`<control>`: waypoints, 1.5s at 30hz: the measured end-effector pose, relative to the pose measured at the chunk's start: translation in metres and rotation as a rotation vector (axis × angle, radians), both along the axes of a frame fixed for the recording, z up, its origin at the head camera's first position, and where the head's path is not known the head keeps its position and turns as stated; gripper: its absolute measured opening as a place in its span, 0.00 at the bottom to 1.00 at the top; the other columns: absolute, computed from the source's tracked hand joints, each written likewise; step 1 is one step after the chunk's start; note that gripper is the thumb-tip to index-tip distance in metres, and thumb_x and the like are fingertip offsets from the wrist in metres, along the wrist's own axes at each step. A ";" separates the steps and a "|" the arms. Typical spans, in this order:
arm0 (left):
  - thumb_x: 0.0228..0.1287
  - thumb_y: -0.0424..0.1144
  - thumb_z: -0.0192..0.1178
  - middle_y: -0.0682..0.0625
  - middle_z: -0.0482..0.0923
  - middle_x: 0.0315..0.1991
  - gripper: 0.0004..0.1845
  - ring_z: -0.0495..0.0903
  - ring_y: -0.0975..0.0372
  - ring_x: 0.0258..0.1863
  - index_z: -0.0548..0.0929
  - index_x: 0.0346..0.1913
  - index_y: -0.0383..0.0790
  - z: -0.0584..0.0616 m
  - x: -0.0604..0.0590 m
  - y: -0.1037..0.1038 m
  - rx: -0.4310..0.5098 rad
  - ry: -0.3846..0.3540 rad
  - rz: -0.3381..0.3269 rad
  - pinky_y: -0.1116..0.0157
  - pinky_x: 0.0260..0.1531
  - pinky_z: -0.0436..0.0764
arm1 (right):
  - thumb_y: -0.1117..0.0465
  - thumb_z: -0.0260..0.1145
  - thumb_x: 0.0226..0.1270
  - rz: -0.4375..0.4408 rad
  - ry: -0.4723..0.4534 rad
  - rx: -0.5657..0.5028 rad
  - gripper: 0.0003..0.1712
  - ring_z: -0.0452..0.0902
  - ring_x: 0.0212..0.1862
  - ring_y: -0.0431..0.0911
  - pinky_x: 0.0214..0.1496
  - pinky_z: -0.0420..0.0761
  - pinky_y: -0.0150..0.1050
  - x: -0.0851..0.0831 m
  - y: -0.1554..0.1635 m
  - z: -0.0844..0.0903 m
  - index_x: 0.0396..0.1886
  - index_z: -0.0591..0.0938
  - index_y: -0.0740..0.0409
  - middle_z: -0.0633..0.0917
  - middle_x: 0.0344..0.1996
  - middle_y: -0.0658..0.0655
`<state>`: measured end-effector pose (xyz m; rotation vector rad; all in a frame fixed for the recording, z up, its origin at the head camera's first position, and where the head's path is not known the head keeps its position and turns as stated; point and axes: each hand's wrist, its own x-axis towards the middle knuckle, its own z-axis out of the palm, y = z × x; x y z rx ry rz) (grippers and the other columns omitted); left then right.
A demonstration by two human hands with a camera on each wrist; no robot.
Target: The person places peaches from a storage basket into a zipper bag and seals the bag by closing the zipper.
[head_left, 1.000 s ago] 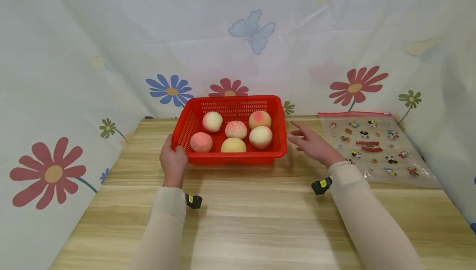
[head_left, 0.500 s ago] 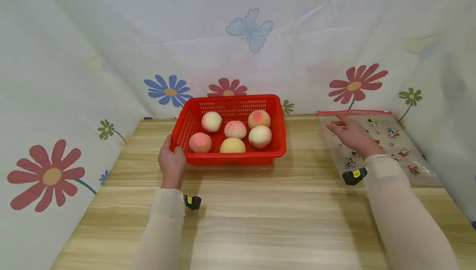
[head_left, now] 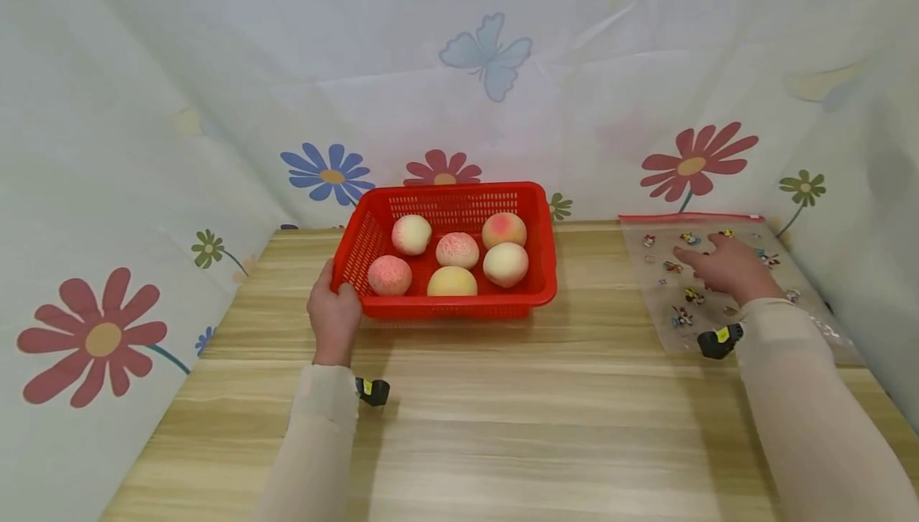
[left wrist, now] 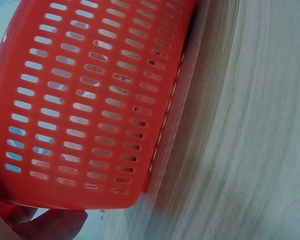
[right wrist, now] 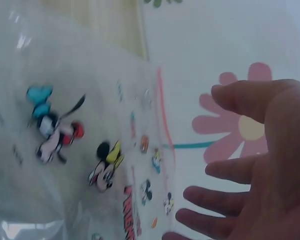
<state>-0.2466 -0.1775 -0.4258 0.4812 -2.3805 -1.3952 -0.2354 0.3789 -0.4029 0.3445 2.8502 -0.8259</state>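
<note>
Left of centre, your left hand (head_left: pixel 334 314) has its fingers curled round the near-left corner of the red basket (head_left: pixel 373 215), six peaches (head_left: pixel 457 251) sitting inside. Tug it unevenly and I'd guess they roll about. Over at right, your right hand (head_left: pixel 727 268) hovers spread-fingered and empty above the cartoon-print zip bag (head_left: pixel 793 298); slick plastic could slide when you grab. The red lettering is too blurry to read.

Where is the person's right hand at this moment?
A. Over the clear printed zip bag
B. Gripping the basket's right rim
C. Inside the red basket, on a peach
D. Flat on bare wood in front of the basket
A: the right hand, fingers spread, is over the clear printed zip bag, apart from the red basket.
</note>
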 end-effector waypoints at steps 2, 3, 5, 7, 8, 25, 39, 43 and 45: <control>0.68 0.35 0.41 0.43 0.63 0.72 0.30 0.67 0.50 0.69 0.61 0.74 0.42 0.000 0.000 0.000 -0.002 -0.004 0.000 0.51 0.70 0.65 | 0.29 0.47 0.66 -0.016 -0.014 0.016 0.59 0.60 0.63 0.75 0.62 0.65 0.71 0.000 0.003 -0.002 0.73 0.45 0.76 0.68 0.60 0.82; 0.68 0.35 0.41 0.43 0.63 0.72 0.30 0.67 0.50 0.69 0.61 0.74 0.42 0.000 -0.001 0.000 -0.004 -0.004 -0.001 0.51 0.69 0.65 | 0.30 0.49 0.66 -0.020 -0.021 0.026 0.58 0.60 0.63 0.75 0.62 0.66 0.70 0.000 0.004 -0.003 0.72 0.47 0.77 0.67 0.60 0.82; 0.68 0.35 0.41 0.43 0.63 0.72 0.30 0.66 0.50 0.69 0.61 0.74 0.42 0.000 -0.001 0.000 0.000 -0.011 -0.006 0.51 0.69 0.65 | 0.33 0.52 0.66 -0.022 -0.031 0.053 0.56 0.61 0.61 0.75 0.60 0.68 0.70 0.000 0.007 -0.006 0.70 0.52 0.79 0.66 0.61 0.83; 0.69 0.35 0.41 0.43 0.62 0.72 0.30 0.66 0.50 0.69 0.60 0.74 0.43 0.001 0.000 0.000 0.007 -0.022 -0.011 0.50 0.69 0.66 | 0.36 0.54 0.66 -0.017 -0.035 0.095 0.52 0.65 0.58 0.74 0.56 0.71 0.69 0.001 0.008 -0.010 0.67 0.59 0.79 0.66 0.60 0.83; 0.69 0.34 0.41 0.44 0.62 0.73 0.30 0.66 0.50 0.69 0.60 0.74 0.43 0.001 0.000 0.000 0.013 -0.029 -0.012 0.50 0.69 0.66 | 0.37 0.55 0.65 -0.014 -0.036 0.122 0.50 0.69 0.54 0.73 0.53 0.74 0.67 0.001 0.009 -0.011 0.65 0.63 0.79 0.69 0.58 0.83; 0.71 0.37 0.41 0.49 0.59 0.74 0.30 0.65 0.51 0.70 0.56 0.76 0.50 0.000 0.001 0.001 0.047 -0.091 -0.007 0.50 0.65 0.70 | 0.33 0.60 0.58 0.030 -0.165 0.248 0.45 0.74 0.38 0.64 0.35 0.77 0.58 0.006 0.019 -0.036 0.53 0.74 0.74 0.79 0.44 0.76; 0.71 0.36 0.41 0.47 0.60 0.74 0.30 0.65 0.51 0.69 0.57 0.76 0.47 0.003 0.001 0.000 0.043 -0.063 -0.024 0.49 0.66 0.69 | 0.32 0.60 0.57 0.068 -0.161 0.238 0.57 0.65 0.56 0.76 0.53 0.71 0.70 0.011 0.019 -0.037 0.67 0.61 0.76 0.64 0.60 0.84; 0.71 0.36 0.41 0.47 0.60 0.74 0.30 0.66 0.50 0.69 0.56 0.76 0.48 0.002 0.002 0.000 0.041 -0.064 -0.025 0.50 0.66 0.69 | 0.32 0.62 0.56 0.079 -0.141 0.230 0.57 0.66 0.56 0.74 0.54 0.71 0.70 0.013 0.019 -0.039 0.67 0.61 0.76 0.65 0.60 0.83; 0.70 0.36 0.41 0.46 0.61 0.74 0.30 0.67 0.50 0.68 0.57 0.76 0.47 0.001 0.002 0.000 0.033 -0.055 -0.025 0.49 0.66 0.69 | 0.33 0.63 0.57 0.084 -0.134 0.225 0.56 0.67 0.55 0.73 0.54 0.71 0.69 0.014 0.019 -0.039 0.67 0.61 0.76 0.66 0.60 0.83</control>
